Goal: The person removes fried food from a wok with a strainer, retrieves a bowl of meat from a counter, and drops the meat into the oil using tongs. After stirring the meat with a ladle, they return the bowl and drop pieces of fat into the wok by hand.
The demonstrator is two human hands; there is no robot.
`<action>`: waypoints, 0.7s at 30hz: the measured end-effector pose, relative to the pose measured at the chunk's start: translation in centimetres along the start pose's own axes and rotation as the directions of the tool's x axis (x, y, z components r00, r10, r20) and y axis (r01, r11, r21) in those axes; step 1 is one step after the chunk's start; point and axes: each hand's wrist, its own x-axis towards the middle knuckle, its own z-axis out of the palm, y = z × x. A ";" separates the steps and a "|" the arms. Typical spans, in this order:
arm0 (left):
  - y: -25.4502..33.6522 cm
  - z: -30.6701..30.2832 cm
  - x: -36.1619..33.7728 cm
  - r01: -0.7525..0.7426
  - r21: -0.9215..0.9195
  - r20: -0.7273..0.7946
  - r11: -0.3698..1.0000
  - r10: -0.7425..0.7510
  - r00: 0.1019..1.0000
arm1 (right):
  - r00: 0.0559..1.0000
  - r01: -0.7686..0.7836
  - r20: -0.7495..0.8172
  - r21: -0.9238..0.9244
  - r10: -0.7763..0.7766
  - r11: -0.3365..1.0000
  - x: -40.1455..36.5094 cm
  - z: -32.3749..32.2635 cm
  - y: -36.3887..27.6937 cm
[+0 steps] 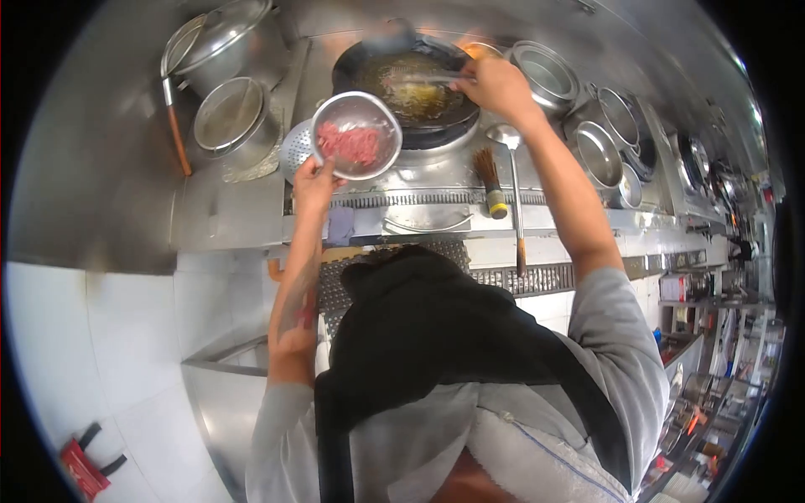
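Note:
My left hand (318,186) grips the near-left rim of a metal bowl (388,149) with raw red meat (350,144) in it. The bowl is tilted beside the front left edge of a black wok (351,60). Bubbling yellowish oil (419,99) lies in the wok. Above the wok's right side, my right hand (495,84) is closed on the handle of a metal utensil (428,78), whose far end reaches over the oil. Behind the bowl, a perforated strainer (297,149) is partly hidden.
A brush (490,180) and a long ladle (516,193) lie on the steel stove right of centre. Pots (232,121) stand at the left, one lidded. More metal bowls and pots (597,152) sit at the right. A blue-grey cloth (341,225) hangs at the stove's front edge.

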 end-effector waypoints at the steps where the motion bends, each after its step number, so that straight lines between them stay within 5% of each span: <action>1: 0.7 0.7 0.0 -0.113 0.060 0.046 0.992 0.111 0.993 | 1.000 0.015 -0.002 0.007 -0.015 1.000 -1.1 -1.4 -1.3; 3: 1.7 1.6 0.7 -0.277 0.194 0.135 0.941 0.254 0.958 | 0.979 0.010 0.202 0.083 -0.027 0.996 -2.8 -3.2 -2.5; 6: 2.9 3.5 0.7 -0.318 0.127 0.250 0.939 0.280 0.927 | 0.965 -0.002 0.260 -0.057 0.017 0.998 -2.4 0.9 -1.7; 8: 1.8 3.8 1.5 -0.305 0.202 0.259 0.931 0.249 0.933 | 0.956 0.041 0.289 0.024 -0.046 0.999 -2.6 1.3 -1.8; 10: 0.6 3.7 2.7 -0.083 0.066 0.208 0.994 0.067 0.976 | 0.969 -0.021 0.246 0.038 0.011 0.999 -2.5 -0.4 -2.5; 14: -1.6 2.0 3.5 0.077 0.051 0.167 0.996 -0.084 0.982 | 0.993 -0.053 0.114 0.088 0.043 0.995 -0.8 -4.4 -1.1; 17: -2.3 1.2 3.1 0.076 -0.115 0.076 0.991 -0.067 0.995 | 0.997 -0.046 0.064 0.006 0.045 0.999 0.8 -4.0 0.0; 21: -3.0 -1.1 2.8 0.084 -0.071 -0.001 0.994 -0.084 0.996 | 0.965 -0.166 0.165 -0.213 0.202 0.963 2.6 2.8 -0.1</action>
